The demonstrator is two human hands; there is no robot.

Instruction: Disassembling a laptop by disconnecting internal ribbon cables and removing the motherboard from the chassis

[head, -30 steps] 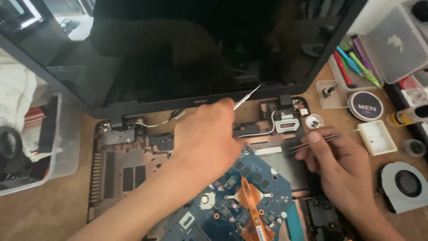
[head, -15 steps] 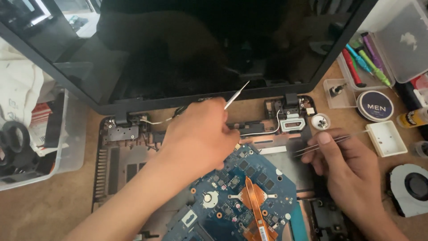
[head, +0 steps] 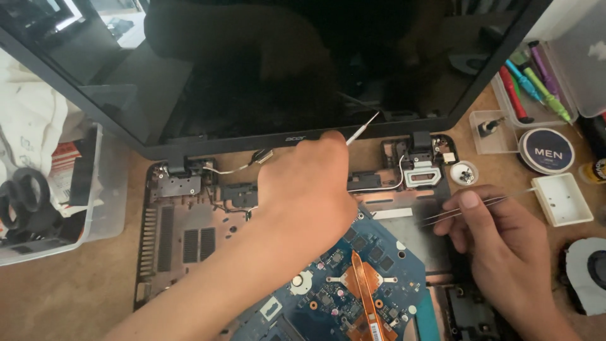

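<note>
An opened laptop base [head: 189, 240] lies on the wooden table, its dark screen [head: 284, 69] tilted up behind. A blue circuit board [head: 372, 284] with a copper heat pipe [head: 366, 297] sits in its right half. My left hand [head: 309, 189] is closed over the upper middle of the base and grips a thin white-tipped tool [head: 363, 129] that sticks up toward the hinge. My right hand [head: 499, 246] rests at the base's right edge and pinches metal tweezers [head: 480, 205] lying nearly flat. White and black wires [head: 379, 186] run along the hinge area.
A clear bin [head: 76, 208] with black scissors [head: 25, 202] stands at left. At right are a tray of coloured screwdrivers [head: 530, 82], a round dark tin [head: 546, 150], a small white box [head: 562, 199], a tiny dish of screws [head: 464, 172] and a loose fan [head: 590, 271].
My left hand has shifted slightly right along the hinge area with the thin tool. My right hand keeps the tweezers and has barely moved.
</note>
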